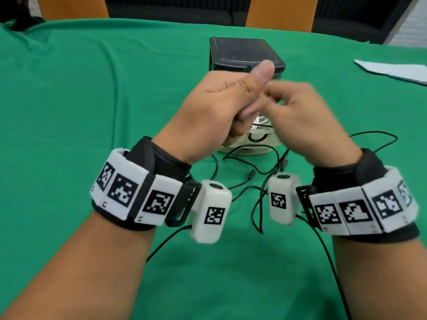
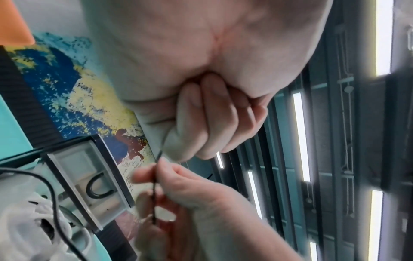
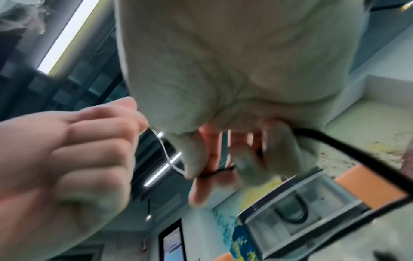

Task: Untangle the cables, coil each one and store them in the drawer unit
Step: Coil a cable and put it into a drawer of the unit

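Both hands are raised over the green table (image 1: pixel 92 100), in front of the black drawer unit (image 1: pixel 242 51). My left hand (image 1: pixel 221 105) is a fist with the thumb up, its fingers (image 2: pixel 201 123) curled round a thin black cable (image 2: pixel 157 157). My right hand (image 1: pixel 300 116) pinches the same cable just beside the fist, its fingers (image 3: pixel 223 169) blurred. More tangled black cable (image 1: pixel 261 172) lies on the cloth below the hands. The unit's bottom drawer (image 1: pixel 256 137) stands open, with white and black cable inside it.
A loop of black cable (image 1: pixel 374 135) reaches out to the right on the cloth. White paper (image 1: pixel 397 70) lies at the far right. Orange chair backs (image 1: pixel 282 12) stand behind the table. Black cords hang from both wrist cameras towards me.
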`<state>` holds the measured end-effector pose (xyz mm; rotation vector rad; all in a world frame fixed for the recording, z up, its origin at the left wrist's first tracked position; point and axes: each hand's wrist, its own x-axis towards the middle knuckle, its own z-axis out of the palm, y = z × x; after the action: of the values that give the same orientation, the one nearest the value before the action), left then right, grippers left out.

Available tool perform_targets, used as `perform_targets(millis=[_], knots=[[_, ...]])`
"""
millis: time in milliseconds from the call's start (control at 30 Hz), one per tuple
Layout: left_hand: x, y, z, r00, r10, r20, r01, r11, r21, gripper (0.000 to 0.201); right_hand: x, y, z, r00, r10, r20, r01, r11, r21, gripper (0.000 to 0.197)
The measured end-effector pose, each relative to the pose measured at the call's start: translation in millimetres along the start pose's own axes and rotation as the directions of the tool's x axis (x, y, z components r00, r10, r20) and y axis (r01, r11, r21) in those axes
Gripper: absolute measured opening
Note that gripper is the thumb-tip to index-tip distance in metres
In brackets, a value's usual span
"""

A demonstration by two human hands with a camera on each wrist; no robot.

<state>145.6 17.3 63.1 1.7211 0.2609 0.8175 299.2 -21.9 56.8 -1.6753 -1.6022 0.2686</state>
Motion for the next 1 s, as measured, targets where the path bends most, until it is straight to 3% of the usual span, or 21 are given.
perform_targets(millis=[100,267,400,533,667,767,867,1000], knots=[[1,2,-3,0.999,0.003,-0.039,-0.009,0.987,-0.160,0.047,-7,-15,16,0.984,0.009,0.179,-0.002,0.999,-0.036,0.032],[1,6,-16,0.984,-0.048,-0.172,-0.011,0.945,-0.327,0.044,-15,-36,42,0.984,-0.024,0.179,0.036,0.997,-0.065,0.014],[2,8,-22,0.962,-0.072,-0.264,-0.039,0.919,-0.392,0.042,-16,-40,41,0.984,-0.044,0.174,0.052,0.998,-0.044,0.030],[5,2,-21,0.928,-0.088,-0.363,-0.068,0.916,-0.396,0.043,-17,-40,31,0.969,-0.029,0.244,0.047,0.997,-0.067,0.031],[8,-7,-19,0.907,-0.050,-0.418,-0.075,0.958,-0.278,0.045,-16,-36,24,0.960,0.004,0.281,0.033,0.991,-0.128,0.033],[9,-15,-21,0.901,0.089,-0.425,-0.075,0.996,0.049,0.044,-17,-36,16,0.943,-0.005,0.332,0.056,0.988,-0.144,0.037],[8,-20,-29,0.900,0.147,-0.411,0.015,0.931,0.364,0.046,-20,-42,3,0.925,-0.035,0.377,0.087,0.989,-0.121,0.037],[5,-22,-40,0.933,0.074,-0.353,0.117,0.864,0.490,0.055,-23,-48,-19,0.945,-0.102,0.309,0.109,0.994,-0.007,0.031]])
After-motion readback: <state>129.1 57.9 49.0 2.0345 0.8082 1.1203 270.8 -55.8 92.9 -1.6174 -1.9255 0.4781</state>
